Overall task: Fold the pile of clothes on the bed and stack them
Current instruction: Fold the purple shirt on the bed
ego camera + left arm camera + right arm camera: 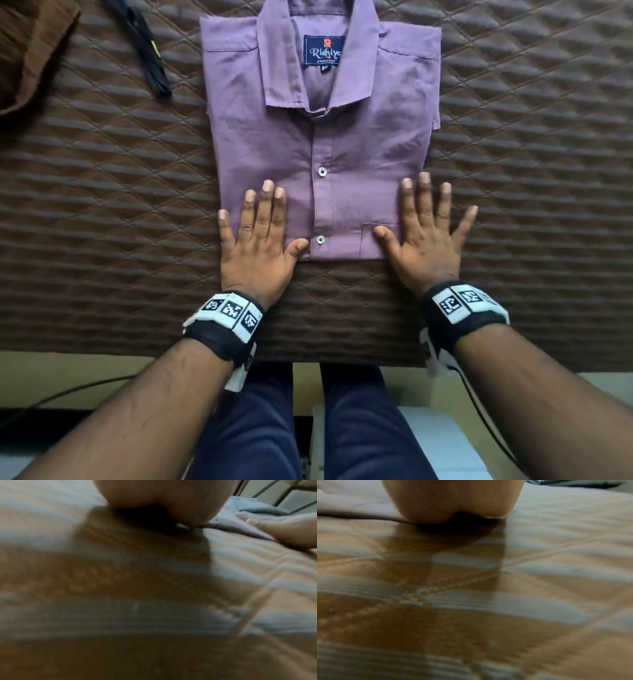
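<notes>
My brown quilted bedspread (120,192) fills most of the head view, its diamond stitching catching the light in stripes. On it, right in front of me, lies the purple button-up shirt (318,144), folded into a neat rectangle with the collar away from me, the blue neck label showing and the chest pocket (378,240) at the near edge. A brown garment (30,51) sits bunched at the far left corner, well apart from the shirt, and a black strap (144,48) lies between them. My left hand (257,243) lies flat with its fingers straight on the shirt's near left corner. My right hand (424,240) lies flat with its fingers spread on the near right corner, its thumb on the pocket. Both wrist views are blurred, showing only palm and quilt.
</notes>
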`<state>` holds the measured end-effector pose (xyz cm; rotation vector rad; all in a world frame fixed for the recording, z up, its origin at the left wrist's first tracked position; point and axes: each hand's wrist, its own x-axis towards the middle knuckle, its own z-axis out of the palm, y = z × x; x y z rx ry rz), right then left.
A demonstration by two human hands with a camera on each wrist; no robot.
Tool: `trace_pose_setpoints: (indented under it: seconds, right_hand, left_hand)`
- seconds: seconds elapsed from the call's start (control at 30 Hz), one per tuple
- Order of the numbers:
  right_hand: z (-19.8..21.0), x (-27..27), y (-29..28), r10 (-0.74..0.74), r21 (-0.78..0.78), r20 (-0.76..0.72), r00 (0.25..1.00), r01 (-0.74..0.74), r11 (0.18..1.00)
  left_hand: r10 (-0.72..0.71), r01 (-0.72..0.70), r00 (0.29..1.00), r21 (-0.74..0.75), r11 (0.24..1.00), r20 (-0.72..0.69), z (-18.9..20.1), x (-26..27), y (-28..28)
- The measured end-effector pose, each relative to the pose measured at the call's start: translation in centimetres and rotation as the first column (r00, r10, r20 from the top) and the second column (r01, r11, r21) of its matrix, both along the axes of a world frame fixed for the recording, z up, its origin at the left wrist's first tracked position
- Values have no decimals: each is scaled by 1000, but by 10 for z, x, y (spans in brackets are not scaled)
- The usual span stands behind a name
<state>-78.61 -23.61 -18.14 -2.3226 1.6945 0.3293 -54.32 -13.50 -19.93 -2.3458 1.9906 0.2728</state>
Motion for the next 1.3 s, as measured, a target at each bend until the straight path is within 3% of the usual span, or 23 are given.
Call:
trace_pose_setpoints:
  seconds: [0.07,0.2,0.27,0.33,0.4,0.5,0.57,0.63,0.73,0.83,0.9,0.93,0.97,1.03,1.1,1.17,1.23,1.3]
  right_hand:
    - [9,-5,3,-2,-15,-6,1000,2,1000]
    - [6,31,27,353,-75,102,930,-347,935]
    - [0,33,32,406,-91,102,908,-397,913]
    - [1,24,32,395,-124,119,911,-381,916]
    - [9,20,30,418,-199,179,890,-383,902]
    - [22,31,25,515,-314,318,796,-424,850]
    - [27,43,23,608,-278,381,697,-541,794]
    - [26,55,20,656,-193,374,656,-636,747]
    - [32,69,7,639,-50,382,667,-676,736]
    - [46,79,-15,516,149,456,725,-633,759]
    - [50,82,-29,505,191,457,732,-636,748]
    - [52,84,-36,529,185,444,724,-651,736]
    - [54,85,-43,544,191,420,727,-656,730]
    - [57,92,-54,571,260,334,750,-656,709]
    - [58,100,-62,616,329,250,747,-664,672]
    - [61,108,-67,637,366,220,739,-668,648]
    - [62,111,-68,619,384,232,750,-655,650]
    - [60,111,-67,595,384,262,760,-648,658]
  left_hand:
    - [-10,11,999,17,1000,-39,5,-1,0]
    - [-208,209,975,3,978,-81,2,10,6]
    - [-282,282,954,-16,959,-97,1,24,11]
    - [-238,233,962,-48,971,-135,9,36,17]
    - [-112,92,976,-112,989,-187,21,47,25]
    - [-111,67,975,-219,973,-194,33,54,33]
    - [-205,160,962,-234,959,-181,33,52,32]
    - [-280,244,949,-222,944,-145,31,51,28]
    - [-376,324,917,-301,897,-134,29,51,17]
    - [-498,396,815,-343,852,-297,33,29,10]
    - [-307,223,819,-224,949,-485,40,7,10]
    - [-118,51,805,-130,990,-581,44,-2,9]
    - [85,-132,740,-20,991,-668,46,-10,8]
    - [391,-437,492,169,884,-778,48,-21,6]
    - [544,-589,252,319,743,-800,47,-31,4]
    - [617,-635,122,417,650,-777,45,-40,3]
    - [638,-620,105,451,642,-763,45,-47,3]
    - [622,-551,197,439,709,-758,45,-47,0]
